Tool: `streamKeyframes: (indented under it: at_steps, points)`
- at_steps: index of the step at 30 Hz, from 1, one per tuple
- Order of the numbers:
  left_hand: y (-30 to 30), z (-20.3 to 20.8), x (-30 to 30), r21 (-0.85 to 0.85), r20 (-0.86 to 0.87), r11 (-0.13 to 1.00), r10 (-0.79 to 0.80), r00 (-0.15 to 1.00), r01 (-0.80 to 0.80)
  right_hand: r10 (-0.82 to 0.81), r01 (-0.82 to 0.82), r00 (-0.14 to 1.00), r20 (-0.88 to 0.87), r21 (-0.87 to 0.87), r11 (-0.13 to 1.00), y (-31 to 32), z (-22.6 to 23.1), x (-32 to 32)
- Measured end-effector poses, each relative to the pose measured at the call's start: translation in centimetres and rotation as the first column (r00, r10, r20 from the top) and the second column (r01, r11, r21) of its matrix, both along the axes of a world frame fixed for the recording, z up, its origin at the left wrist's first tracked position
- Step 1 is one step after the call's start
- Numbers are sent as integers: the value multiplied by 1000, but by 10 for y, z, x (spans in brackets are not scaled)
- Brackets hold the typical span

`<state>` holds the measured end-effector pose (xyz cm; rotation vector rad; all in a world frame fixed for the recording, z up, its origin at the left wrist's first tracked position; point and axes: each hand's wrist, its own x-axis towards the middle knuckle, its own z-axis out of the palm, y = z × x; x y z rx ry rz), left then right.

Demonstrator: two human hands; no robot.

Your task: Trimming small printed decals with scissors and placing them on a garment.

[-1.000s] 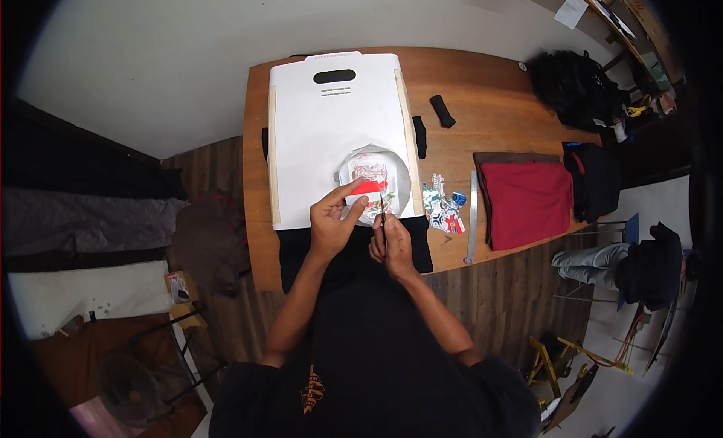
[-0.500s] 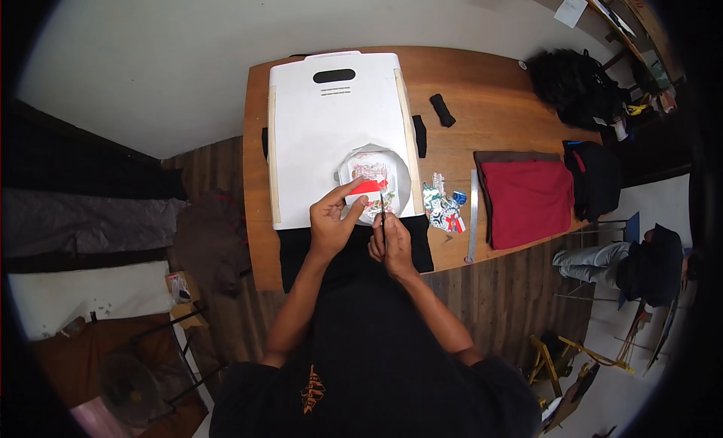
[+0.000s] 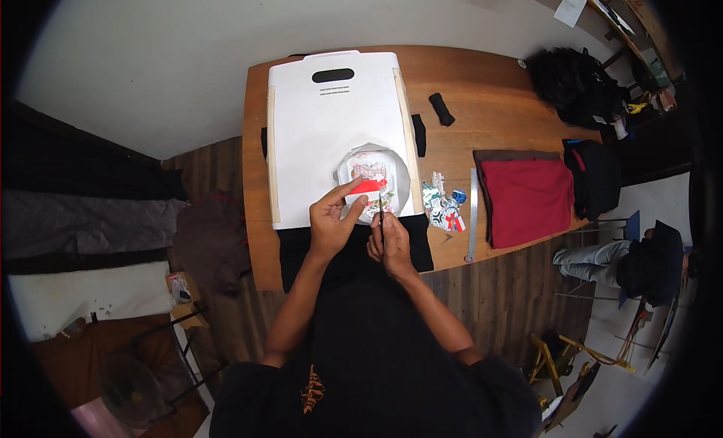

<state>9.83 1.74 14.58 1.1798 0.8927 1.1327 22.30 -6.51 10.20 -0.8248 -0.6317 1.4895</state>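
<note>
Between the thumb and fingers of my left hand (image 3: 330,218) is a small red and white sticker-like piece (image 3: 364,188). It is held over a round white bowl (image 3: 403,174), which contains colourful printed scraps. My right hand (image 3: 391,246) is closed around slim dark scissors (image 3: 382,212), their tips pointing up beside the right end of the piece. Fingers hide most of the handles. Beneath the bowl lies a white board (image 3: 301,152) with a dark handle slot.
On the wooden table (image 3: 482,114), printed stickers (image 3: 444,204) lie near a metal ruler (image 3: 473,212). Folded red cloth (image 3: 527,204) sits further right, with a black bag (image 3: 576,88) behind. A small black roll (image 3: 442,109) rests beyond the board. Another person (image 3: 640,265) is at the far right.
My right hand and the scissors have shifted slightly. My left hand keeps the red and white piece in nearly the same place over the bowl.
</note>
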Motion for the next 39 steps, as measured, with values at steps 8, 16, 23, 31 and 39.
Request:
streamKeyframes:
  at_steps: [8, 16, 23, 31, 39]
  points:
    - [0, -1, 0, 9, 7, 1000, 0, 1000, 0, -4, 4, 1000, -2, -5, 1000, -1, 4, 0]
    - [1, -4, 0, -10, 7, 1000, -8, 1000, 8, -16, 16, 1000, -6, -15, 1000, 0, 3, 0]
    - [1, -2, 1, -3, 13, 1000, -10, 1000, 11, -8, 8, 1000, -3, -7, 1000, 0, 3, 1]
    - [0, -2, 0, 1, -8, 1000, -12, 1000, 12, -1, 1, 1000, -8, -5, 1000, 1, 2, 1]
    - [1, -1, 0, -3, 10, 1000, -7, 1000, 7, -17, 17, 1000, 1, -24, 1000, 1, 7, 0]
